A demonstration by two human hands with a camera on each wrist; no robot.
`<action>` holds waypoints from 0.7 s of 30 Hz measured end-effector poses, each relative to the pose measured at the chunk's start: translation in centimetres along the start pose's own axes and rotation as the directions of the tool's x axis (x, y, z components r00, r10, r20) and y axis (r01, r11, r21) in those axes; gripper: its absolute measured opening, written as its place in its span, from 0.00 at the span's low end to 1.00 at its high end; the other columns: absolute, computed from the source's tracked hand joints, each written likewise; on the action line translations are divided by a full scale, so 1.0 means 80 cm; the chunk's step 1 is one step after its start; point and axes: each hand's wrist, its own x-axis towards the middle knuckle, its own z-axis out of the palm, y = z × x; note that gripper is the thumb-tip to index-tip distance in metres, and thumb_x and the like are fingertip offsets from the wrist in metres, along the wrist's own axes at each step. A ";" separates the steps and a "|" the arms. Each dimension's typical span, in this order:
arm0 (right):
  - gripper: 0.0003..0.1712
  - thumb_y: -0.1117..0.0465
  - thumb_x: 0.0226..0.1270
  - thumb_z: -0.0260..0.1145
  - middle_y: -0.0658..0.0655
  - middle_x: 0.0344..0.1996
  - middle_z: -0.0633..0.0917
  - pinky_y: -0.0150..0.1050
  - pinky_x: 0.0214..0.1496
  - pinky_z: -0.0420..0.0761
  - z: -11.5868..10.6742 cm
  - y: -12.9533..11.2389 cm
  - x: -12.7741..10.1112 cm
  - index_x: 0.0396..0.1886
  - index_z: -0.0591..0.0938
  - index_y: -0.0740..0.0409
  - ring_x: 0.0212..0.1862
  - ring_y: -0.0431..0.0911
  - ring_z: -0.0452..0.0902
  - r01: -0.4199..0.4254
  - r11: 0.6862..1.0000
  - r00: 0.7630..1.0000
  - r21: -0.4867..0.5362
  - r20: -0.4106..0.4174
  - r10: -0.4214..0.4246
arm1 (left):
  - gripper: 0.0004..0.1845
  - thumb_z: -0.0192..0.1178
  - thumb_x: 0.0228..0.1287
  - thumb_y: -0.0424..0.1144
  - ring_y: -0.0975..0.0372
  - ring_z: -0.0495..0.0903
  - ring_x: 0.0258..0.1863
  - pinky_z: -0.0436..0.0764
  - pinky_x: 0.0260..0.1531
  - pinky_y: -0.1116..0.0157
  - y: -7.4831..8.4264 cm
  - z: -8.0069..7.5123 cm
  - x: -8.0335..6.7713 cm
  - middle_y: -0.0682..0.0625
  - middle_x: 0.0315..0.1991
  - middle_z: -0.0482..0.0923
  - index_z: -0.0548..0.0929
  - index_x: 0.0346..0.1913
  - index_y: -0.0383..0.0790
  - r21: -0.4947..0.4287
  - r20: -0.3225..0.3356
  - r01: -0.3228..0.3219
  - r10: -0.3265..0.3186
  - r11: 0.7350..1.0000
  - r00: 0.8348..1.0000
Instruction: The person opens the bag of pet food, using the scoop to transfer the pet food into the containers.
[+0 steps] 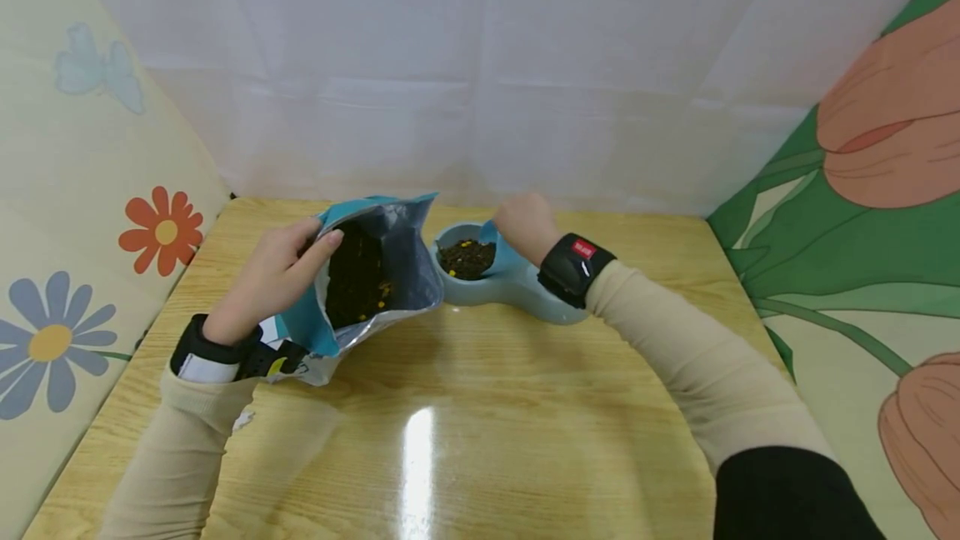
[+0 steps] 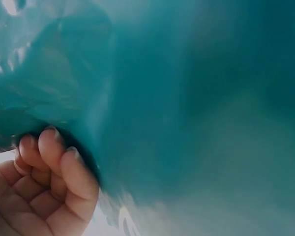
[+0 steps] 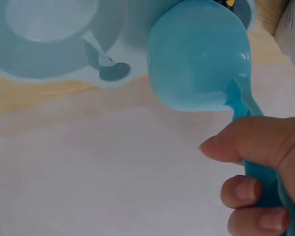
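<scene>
My left hand [image 1: 273, 273] grips the rim of a teal foil bag [image 1: 303, 319], thumb over the edge and fingers curled against the outside. The bag's silver-lined mouth gapes, tilted toward the right, with dark granular feed [image 1: 356, 273] and yellow bits inside. To its right, my right hand [image 1: 527, 226] holds a blue scoop [image 3: 199, 59] by its handle. The scoop is tipped over the left compartment of a pale blue double bowl [image 1: 480, 294], where similar dark feed [image 1: 467, 261] lies. In the right wrist view the scoop's rounded outside faces the camera, hiding its contents.
The bowl's right compartment [image 3: 51, 19] is partly behind my right wrist in the head view. A white sheet [image 1: 480, 90] hangs behind the wooden table [image 1: 510, 440]. Flower-painted panels [image 1: 67, 190] stand on both sides. A small white scrap [image 1: 243, 420] lies beside my left sleeve.
</scene>
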 end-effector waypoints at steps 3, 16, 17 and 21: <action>0.28 0.74 0.61 0.55 0.49 0.13 0.49 0.35 0.23 0.46 -0.004 -0.004 -0.002 0.11 0.51 0.51 0.21 0.40 0.41 0.046 0.996 0.999 -0.074 -0.013 -0.047 | 0.15 0.48 0.69 0.38 0.63 0.56 0.12 0.57 0.15 0.66 0.000 0.000 0.000 0.54 0.15 0.53 0.65 0.23 0.39 0.005 -0.003 -0.002 0.002 1.000 1.000; 0.27 0.77 0.59 0.52 0.52 0.19 0.43 0.40 0.31 0.46 0.004 -0.003 -0.010 0.19 0.46 0.51 0.26 0.43 0.34 0.169 0.901 0.970 -0.401 -0.096 -0.224 | 0.16 0.48 0.69 0.39 0.63 0.56 0.13 0.57 0.15 0.66 0.000 0.001 0.001 0.53 0.16 0.53 0.64 0.22 0.38 -0.001 -0.005 -0.010 0.010 1.000 1.000; 0.27 0.77 0.59 0.52 0.52 0.20 0.43 0.41 0.31 0.47 0.004 -0.002 -0.012 0.20 0.46 0.51 0.27 0.43 0.34 0.172 0.893 0.965 -0.415 -0.110 -0.237 | 0.16 0.47 0.69 0.39 0.63 0.56 0.13 0.57 0.16 0.66 0.000 0.001 0.000 0.53 0.16 0.53 0.64 0.22 0.38 -0.001 -0.006 -0.011 0.011 1.000 1.000; 0.27 0.77 0.58 0.53 0.51 0.19 0.43 0.41 0.30 0.46 0.006 0.000 -0.016 0.18 0.46 0.51 0.27 0.43 0.34 0.181 0.875 0.952 -0.449 -0.144 -0.270 | 0.16 0.47 0.69 0.40 0.63 0.56 0.13 0.57 0.16 0.66 0.000 0.001 0.000 0.53 0.16 0.53 0.65 0.22 0.39 0.002 -0.008 -0.013 0.013 1.000 1.000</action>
